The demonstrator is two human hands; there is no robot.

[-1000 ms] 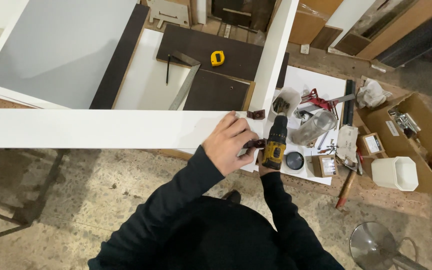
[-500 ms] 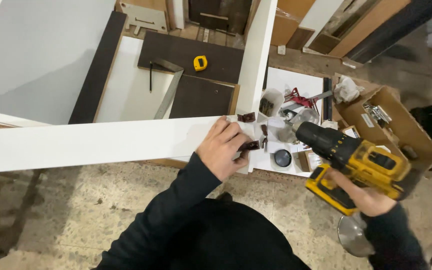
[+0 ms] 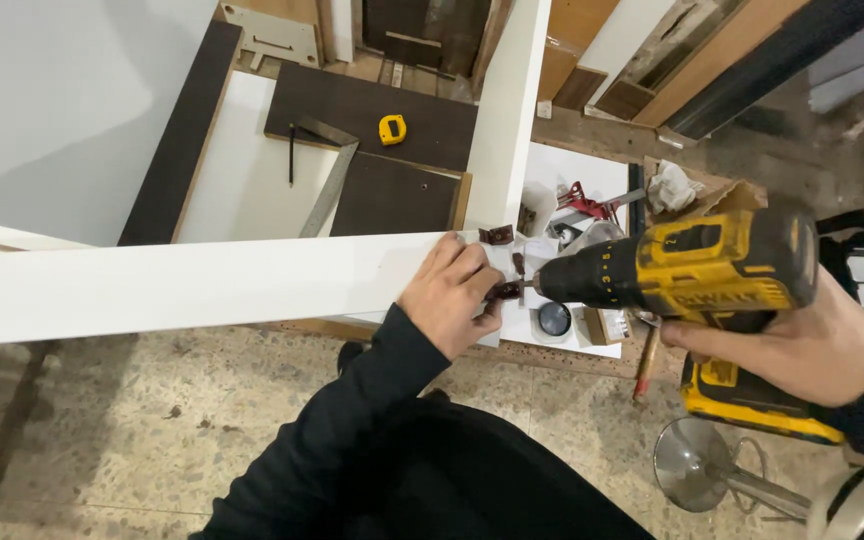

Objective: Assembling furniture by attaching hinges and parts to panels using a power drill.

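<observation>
In view are 1 yellow-and-black cordless drill (image 3: 692, 275), 1 small yellow tape measure (image 3: 392, 129), 1 grey metal try square (image 3: 327, 180) and 1 round shiny metal stool base (image 3: 694, 465). There are 2 bare hands, the left (image 3: 452, 295) and the right (image 3: 802, 345). 2 long white laminated boards show, 1 lying crosswise (image 3: 172, 285) and 1 running away (image 3: 507, 110), plus 1 small dark brown corner bracket (image 3: 497, 235).

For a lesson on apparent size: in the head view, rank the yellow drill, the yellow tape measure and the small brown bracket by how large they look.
1. Yellow drill, though it is nearest the camera.
2. Yellow tape measure.
3. Small brown bracket, partly hidden by the left hand; close to the tape measure, so unsure.

smooth white panel (image 3: 172, 285), plastic drill (image 3: 692, 270).
</observation>
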